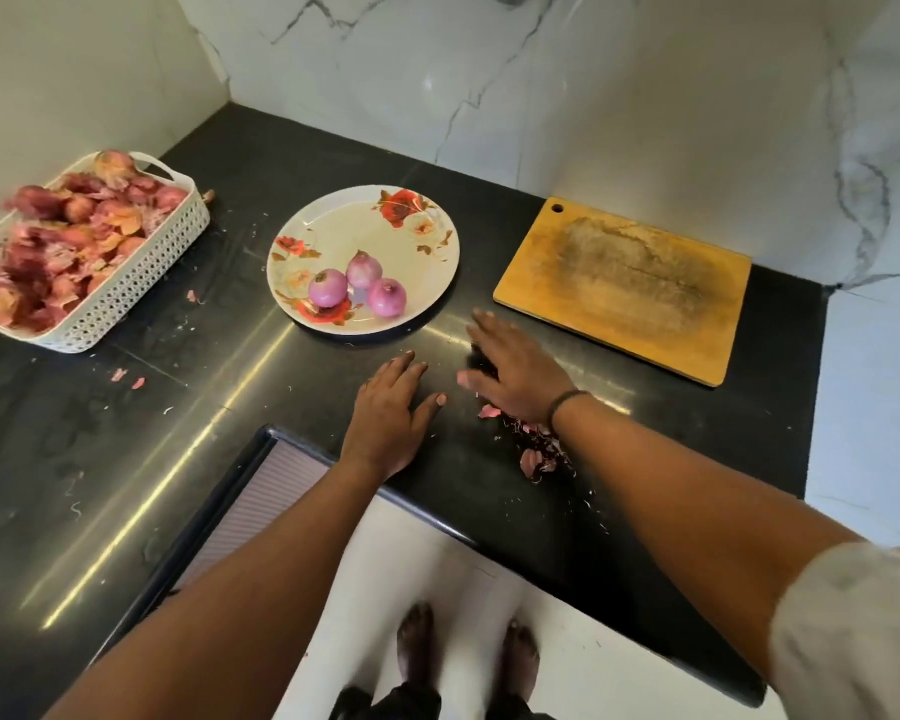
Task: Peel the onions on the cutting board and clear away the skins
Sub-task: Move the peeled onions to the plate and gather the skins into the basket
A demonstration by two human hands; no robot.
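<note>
Three peeled pink onions [357,285] lie on a white flowered plate [427,241] at the middle of the black counter. The wooden cutting board [624,288] at the right is bare. My right hand [515,366] lies flat with straight fingers on the counter between plate and board, over a heap of onion skins [539,449] that shows under my wrist near the counter's front edge. My left hand [391,407] rests flat on the counter just left of it, holding nothing.
A white perforated basket [141,283] full of unpeeled onions and skins stands at the far left. Loose skin scraps [126,376] dot the counter [204,459]. Marble walls close the back and right. The counter's front edge is notched, with floor and my feet below.
</note>
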